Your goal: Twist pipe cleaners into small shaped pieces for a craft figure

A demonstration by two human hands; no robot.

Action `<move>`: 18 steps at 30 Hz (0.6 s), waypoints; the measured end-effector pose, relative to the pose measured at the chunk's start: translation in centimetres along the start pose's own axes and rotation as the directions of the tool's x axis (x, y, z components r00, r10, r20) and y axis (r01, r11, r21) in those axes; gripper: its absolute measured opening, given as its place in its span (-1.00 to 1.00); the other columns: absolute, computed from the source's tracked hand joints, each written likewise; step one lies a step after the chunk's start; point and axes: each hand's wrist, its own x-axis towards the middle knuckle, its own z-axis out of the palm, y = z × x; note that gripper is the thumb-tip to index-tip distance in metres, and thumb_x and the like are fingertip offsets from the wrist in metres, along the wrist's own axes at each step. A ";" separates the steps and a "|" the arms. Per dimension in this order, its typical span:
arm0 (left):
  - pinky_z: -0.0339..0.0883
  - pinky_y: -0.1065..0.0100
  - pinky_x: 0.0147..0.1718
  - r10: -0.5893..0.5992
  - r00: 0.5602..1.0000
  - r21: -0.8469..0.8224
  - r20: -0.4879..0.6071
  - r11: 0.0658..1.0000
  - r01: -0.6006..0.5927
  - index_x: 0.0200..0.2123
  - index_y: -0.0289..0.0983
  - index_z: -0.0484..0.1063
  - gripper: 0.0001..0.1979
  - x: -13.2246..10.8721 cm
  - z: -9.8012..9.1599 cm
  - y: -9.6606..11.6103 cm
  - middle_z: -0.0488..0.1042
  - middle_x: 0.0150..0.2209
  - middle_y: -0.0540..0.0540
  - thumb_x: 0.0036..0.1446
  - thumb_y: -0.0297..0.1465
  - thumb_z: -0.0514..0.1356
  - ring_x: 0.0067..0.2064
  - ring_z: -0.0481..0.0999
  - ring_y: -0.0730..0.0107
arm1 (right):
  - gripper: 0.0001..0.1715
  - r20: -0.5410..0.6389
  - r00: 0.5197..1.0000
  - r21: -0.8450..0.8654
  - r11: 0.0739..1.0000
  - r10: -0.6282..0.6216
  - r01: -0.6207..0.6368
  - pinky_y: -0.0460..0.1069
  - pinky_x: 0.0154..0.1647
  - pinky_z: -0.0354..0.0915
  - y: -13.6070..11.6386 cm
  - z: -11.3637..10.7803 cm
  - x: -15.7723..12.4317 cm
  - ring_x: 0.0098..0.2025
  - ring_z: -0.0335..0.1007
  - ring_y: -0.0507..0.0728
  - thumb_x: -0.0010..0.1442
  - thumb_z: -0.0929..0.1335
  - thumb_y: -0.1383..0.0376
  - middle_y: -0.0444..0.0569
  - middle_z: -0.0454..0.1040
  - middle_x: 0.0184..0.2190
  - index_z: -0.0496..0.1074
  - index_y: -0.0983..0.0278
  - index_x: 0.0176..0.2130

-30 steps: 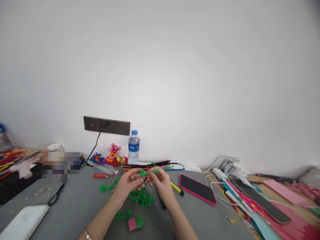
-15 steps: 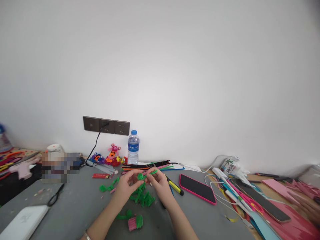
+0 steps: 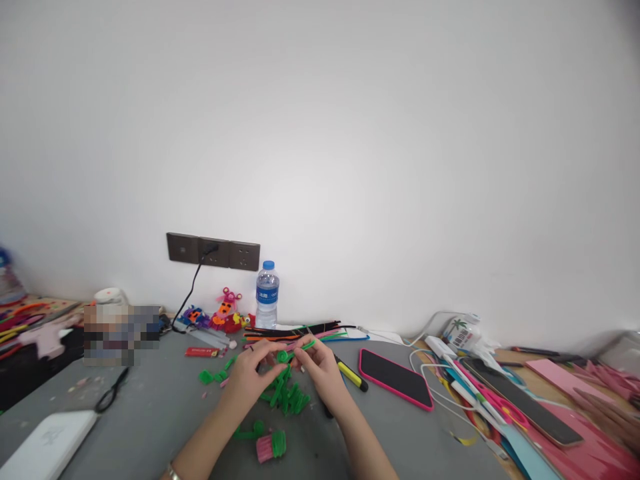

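Note:
Between my two hands is a green pipe cleaner [image 3: 283, 357], curled into a small coil at its left end. My left hand [image 3: 255, 369] pinches the coiled end. The straight end runs through the fingers of my right hand [image 3: 319, 367], which are closed on it. Below my hands lies a heap of bent green pipe cleaner pieces [image 3: 289, 398]. Nearer to me sits a bundle of pink and green pipe cleaner [image 3: 271, 446]. More green coils [image 3: 214, 377] lie left of my left hand.
A water bottle [image 3: 267, 297] stands by the wall, beside small pipe cleaner figures [image 3: 226, 310] and loose pipe cleaners [image 3: 300, 331]. To the right are a yellow-black cutter [image 3: 353, 375] and a pink-cased phone [image 3: 395, 378]. Another person's hand [image 3: 607, 413] rests at far right.
My left fingers have shifted slightly around the coil, which shows its spiral more clearly now. My right hand stays almost in place.

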 end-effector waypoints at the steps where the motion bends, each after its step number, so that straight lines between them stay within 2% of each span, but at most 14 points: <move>1: 0.34 0.39 -0.36 0.010 1.000 0.001 -0.004 1.000 -0.010 -0.19 -0.14 0.53 -0.77 0.0 0.0 0.0 0.53 -0.35 -0.03 0.03 -0.37 0.26 -0.40 0.48 0.34 | -0.72 0.003 1.000 0.004 1.000 -0.001 0.001 -0.07 -0.44 0.23 0.0 0.0 0.0 -0.53 0.30 0.04 0.15 0.37 0.09 -0.18 0.39 -0.59 0.33 0.23 -0.37; 8: 0.35 0.36 -0.35 -0.032 0.999 -0.020 -0.021 0.999 0.031 -0.27 -0.15 0.56 -0.83 0.0 0.0 0.0 0.54 -0.40 -0.04 0.01 -0.32 0.27 -0.42 0.47 0.31 | -0.69 0.009 1.000 -0.005 1.000 0.003 -0.003 -0.06 -0.45 0.24 -0.3 0.1 0.0 -0.54 0.32 0.05 0.14 0.37 0.05 -0.19 0.39 -0.63 0.32 0.23 -0.39; 18: 0.35 0.38 -0.38 -0.018 1.000 0.031 -0.022 0.999 0.019 -0.32 -0.14 0.58 -0.87 -0.2 0.0 0.0 0.57 -0.43 -0.03 -0.01 -0.37 0.30 -0.44 0.49 0.32 | -0.73 0.019 1.000 0.013 1.000 -0.010 0.010 -0.07 -0.43 0.24 -0.5 0.2 -0.1 -0.54 0.32 0.05 0.16 0.37 0.10 -0.19 0.41 -0.62 0.33 0.24 -0.38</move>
